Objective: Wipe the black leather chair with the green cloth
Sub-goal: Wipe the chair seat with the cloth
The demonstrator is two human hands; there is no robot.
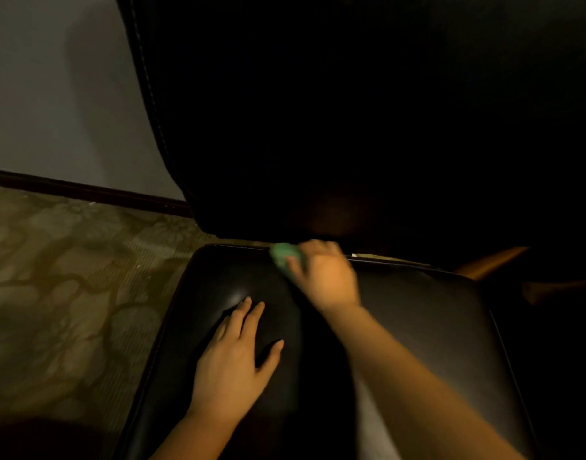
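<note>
Bracing near the front of the seat with the left hand (233, 356), palm down, fingers spread flat and open on the leather, gripping nothing. Leaning weight there, by the look of it, and steadying the black leather chair (427, 313) against the push of the wiping arm; worth keeping that palm planted and light enough not to smear the glossy patch just beyond the fingertips. Reaching further in with the right hand (324, 277), blurred, fingers curled down and closed over the green cloth (283, 255), pressing it against the far edge of the seat cushion where the stitched rim meets the gap under the backrest. Cloth bunching small, only a corner showing at the left of the knuckles, rest hidden under the hand. Judging the step as working the back seam of the seat: better done with the cloth flattened wider under the fingers, following the piping in long passes from left to right, then dragging toward the near edge so dust is not being pushed into the gap. Cloth lying well beyond the left hand and slightly right of it. Backrest rising dark past the gap, detail lost in shadow; patterned carpet (52, 293) and pale wall (52, 94) showing far left.
</note>
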